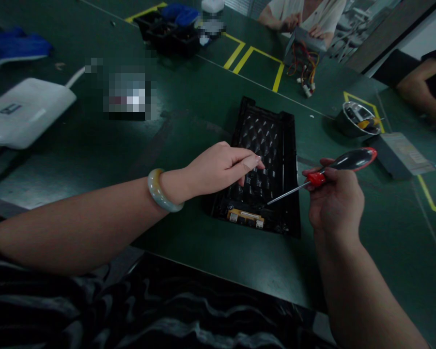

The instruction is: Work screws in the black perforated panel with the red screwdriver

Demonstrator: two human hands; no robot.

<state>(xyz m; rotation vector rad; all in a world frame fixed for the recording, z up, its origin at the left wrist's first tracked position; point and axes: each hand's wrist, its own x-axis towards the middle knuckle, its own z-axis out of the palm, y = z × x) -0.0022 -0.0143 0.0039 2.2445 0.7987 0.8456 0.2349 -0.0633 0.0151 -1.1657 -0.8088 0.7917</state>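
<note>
My right hand point(336, 203) grips a screwdriver point(349, 160) with a black and red handle. Its thin metal shaft slants down to the left, and the tip ends just above the lower part of a black plastic panel point(288, 165). That panel lies on the green table with its ribbed, patterned inside facing up. At its near end sits a small yellow-orange circuit board point(245, 216) with white connectors. Over the panel's left half hovers my left hand point(227, 167), a bangle on the wrist. Its fingertips are drawn together; anything between them is too small to make out.
A white device point(29, 114) with a cable lies on the left, near blue gloves point(16, 47). Black bins point(169, 36) stand at the back. A metal bowl point(358, 121) and grey box point(399, 155) are on the right. Across the table, a person handles a wired metal box point(303, 46).
</note>
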